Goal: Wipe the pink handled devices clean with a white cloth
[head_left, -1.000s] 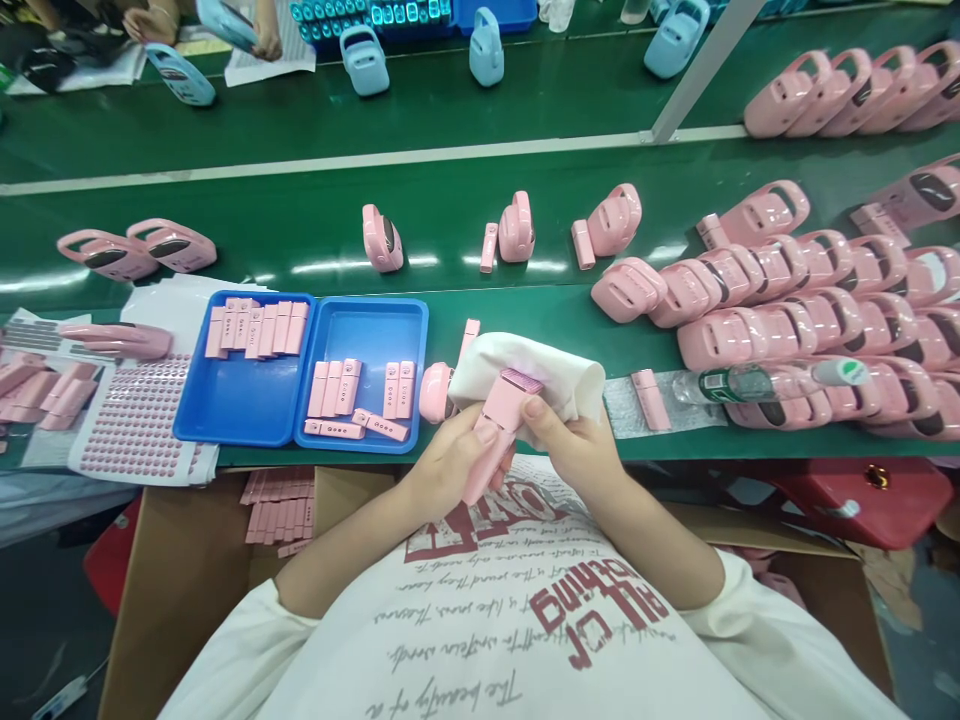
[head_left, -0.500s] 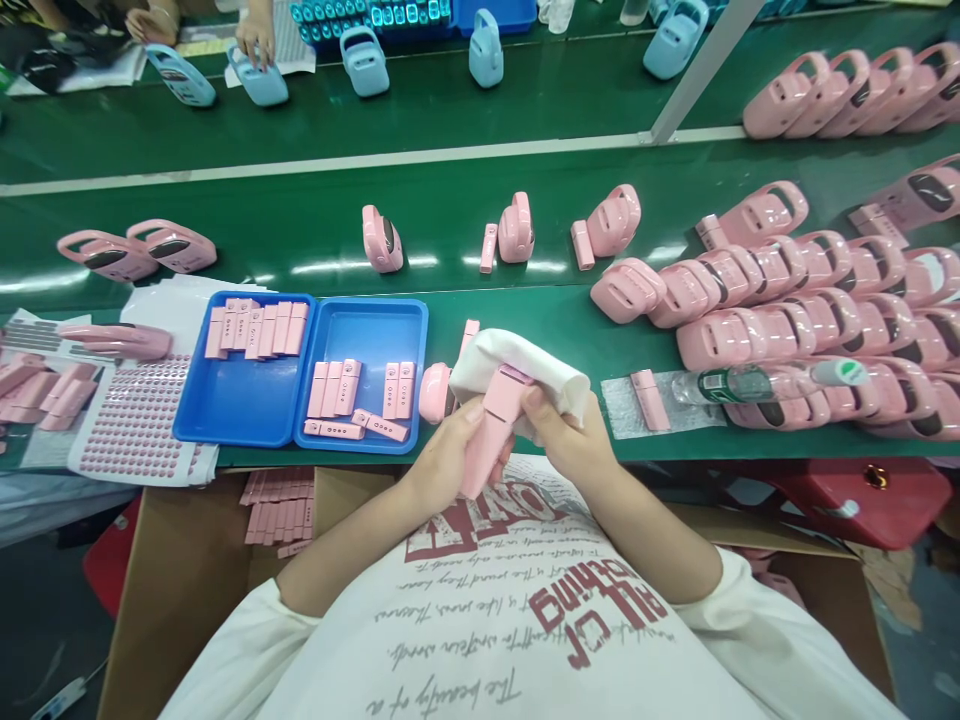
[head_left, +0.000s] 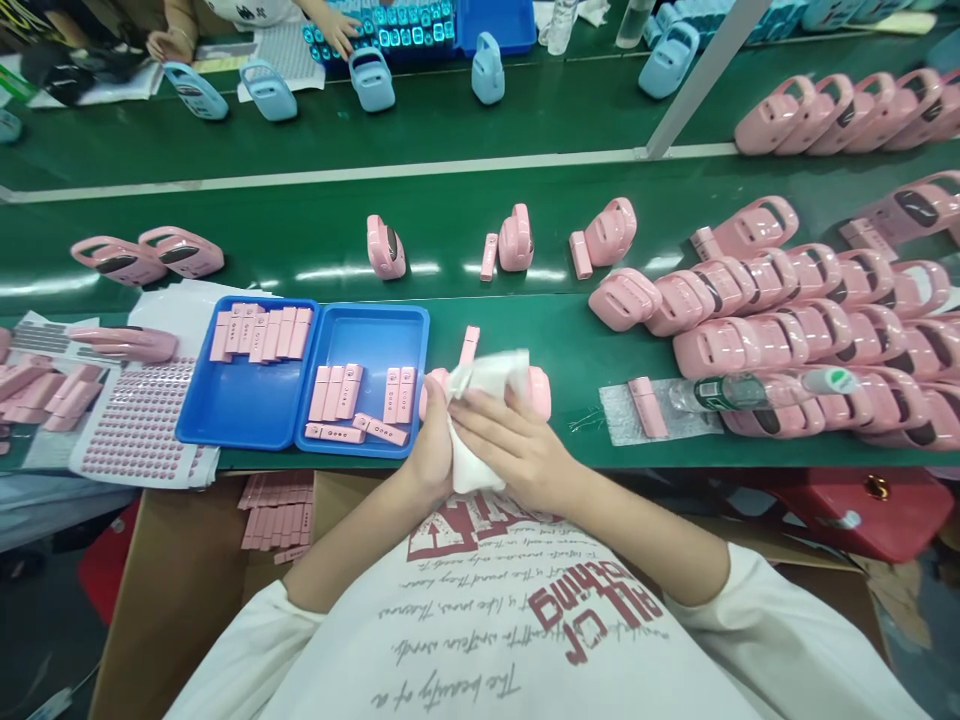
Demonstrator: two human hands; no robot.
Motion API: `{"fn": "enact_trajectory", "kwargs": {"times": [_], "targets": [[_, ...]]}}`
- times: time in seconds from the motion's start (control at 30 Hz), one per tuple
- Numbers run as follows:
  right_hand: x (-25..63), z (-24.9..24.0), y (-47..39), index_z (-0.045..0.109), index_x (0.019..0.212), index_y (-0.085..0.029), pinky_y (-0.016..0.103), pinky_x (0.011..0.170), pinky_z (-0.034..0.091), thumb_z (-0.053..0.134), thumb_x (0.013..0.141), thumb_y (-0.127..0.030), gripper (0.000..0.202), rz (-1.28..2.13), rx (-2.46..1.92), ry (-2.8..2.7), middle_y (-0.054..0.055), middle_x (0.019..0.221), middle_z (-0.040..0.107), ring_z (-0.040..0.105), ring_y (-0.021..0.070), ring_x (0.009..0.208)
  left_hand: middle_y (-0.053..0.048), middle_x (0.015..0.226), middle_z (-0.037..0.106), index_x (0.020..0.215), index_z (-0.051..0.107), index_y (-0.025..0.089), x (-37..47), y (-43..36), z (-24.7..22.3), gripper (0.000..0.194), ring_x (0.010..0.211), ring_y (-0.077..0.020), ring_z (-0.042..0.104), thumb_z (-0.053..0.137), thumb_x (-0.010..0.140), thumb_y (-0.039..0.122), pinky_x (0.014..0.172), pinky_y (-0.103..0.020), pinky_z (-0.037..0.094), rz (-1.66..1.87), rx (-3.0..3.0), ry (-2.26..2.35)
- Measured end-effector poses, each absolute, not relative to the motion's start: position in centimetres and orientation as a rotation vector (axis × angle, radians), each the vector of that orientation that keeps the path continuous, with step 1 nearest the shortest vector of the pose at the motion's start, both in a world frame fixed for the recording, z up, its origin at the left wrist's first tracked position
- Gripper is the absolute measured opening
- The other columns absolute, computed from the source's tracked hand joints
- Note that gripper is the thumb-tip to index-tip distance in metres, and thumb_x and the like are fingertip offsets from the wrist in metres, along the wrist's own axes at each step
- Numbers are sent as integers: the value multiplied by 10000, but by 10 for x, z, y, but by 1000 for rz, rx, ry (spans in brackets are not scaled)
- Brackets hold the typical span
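A white cloth [head_left: 491, 375] is folded between my two hands near the table's front edge. My right hand [head_left: 517, 445] lies over it with the fingers pressed together. From the left side, my left hand [head_left: 433, 440] holds the cloth, its fingers mostly hidden behind it. The pink stick seen earlier is covered from view. Just behind the hands, a pink rounded piece [head_left: 538, 393] shows on the right, and a small pink stick [head_left: 469, 345] lies farther back.
Two blue trays [head_left: 247, 400] [head_left: 373, 345] with pink sticks stand to the left, beside a sticker sheet [head_left: 139, 420]. Rows of pink handled shells [head_left: 716, 347] and a plastic bottle [head_left: 739, 392] are at right. Across the table, a person's hand [head_left: 335, 28] touches blue pieces.
The cloth now covers the pink stick, and my right hand has moved left and flattened over it. Across the table, the other person's hand has moved right.
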State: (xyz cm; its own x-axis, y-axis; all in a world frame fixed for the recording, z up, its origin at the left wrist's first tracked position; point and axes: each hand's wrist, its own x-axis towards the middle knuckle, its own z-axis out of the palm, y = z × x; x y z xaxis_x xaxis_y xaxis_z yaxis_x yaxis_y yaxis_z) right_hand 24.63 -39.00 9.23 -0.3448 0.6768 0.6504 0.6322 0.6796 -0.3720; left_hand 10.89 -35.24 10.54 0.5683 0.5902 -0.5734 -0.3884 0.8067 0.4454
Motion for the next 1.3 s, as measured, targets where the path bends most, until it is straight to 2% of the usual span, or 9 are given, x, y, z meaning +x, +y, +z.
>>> {"fn": "enact_trajectory", "kwargs": {"times": [0.13,0.23,0.47,0.6,0.7,0.8,0.93,1.13,1.3], "targets": [[269,85,-371,579,1151,-105,416,1138,348,424,923,-237,306,79,-1031,-2107,96,1191,613,503,174,1249,-39,682,571,1110,577,118,112,-355,109,822,457,-118,528,186,820,780,421,-225,432,486,369,759],[275,84,-365,571,1166,-99,394,1086,403,428,922,-256,324,127,-1138,-2022,117,1222,591,456,191,1298,-16,632,538,1123,554,142,113,-358,110,887,356,-125,457,164,747,843,317,-235,342,407,445,726],[254,75,-388,569,1185,-104,384,1160,294,393,936,-252,339,226,-876,-2128,92,1197,611,494,160,1257,-63,632,567,1137,557,73,117,-352,105,819,496,-151,556,107,881,706,463,-244,451,564,194,749],[269,67,-371,586,1185,-118,344,1056,428,307,970,-365,430,433,-1159,-1694,104,1189,613,563,173,1174,-24,599,506,877,565,125,119,-353,103,788,342,-112,432,141,813,787,300,-227,313,381,251,668],[270,68,-365,552,1256,-117,347,1017,465,203,975,-460,564,588,-1361,-1390,116,1237,582,560,191,1179,-9,630,511,845,550,137,121,-350,102,566,350,-88,432,301,898,642,302,-200,315,393,244,725],[255,70,-377,495,1319,-107,368,1126,360,291,962,-455,539,500,-1144,-1671,129,1327,512,396,197,1348,-9,597,527,820,560,122,123,-343,100,335,418,-92,495,427,939,406,371,-185,385,553,187,879],[244,66,-394,531,1270,-126,413,1188,238,428,935,-370,427,348,-837,-2018,112,1292,545,348,191,1378,-9,524,501,723,548,99,120,-336,94,367,402,-68,455,431,944,368,416,-172,404,515,-4,904],[272,58,-376,592,1207,-113,356,893,532,369,920,-538,559,809,-1357,-1031,121,1149,626,621,221,1058,-10,646,536,944,619,105,115,-334,90,393,448,-71,471,580,843,483,356,-160,331,577,204,744],[270,67,-366,421,1397,-197,316,896,530,439,853,-626,693,1004,-1337,-549,72,1200,600,584,195,1106,-13,668,551,995,626,100,116,-333,89,483,550,-91,535,708,731,496,486,-188,449,653,347,776]]}}
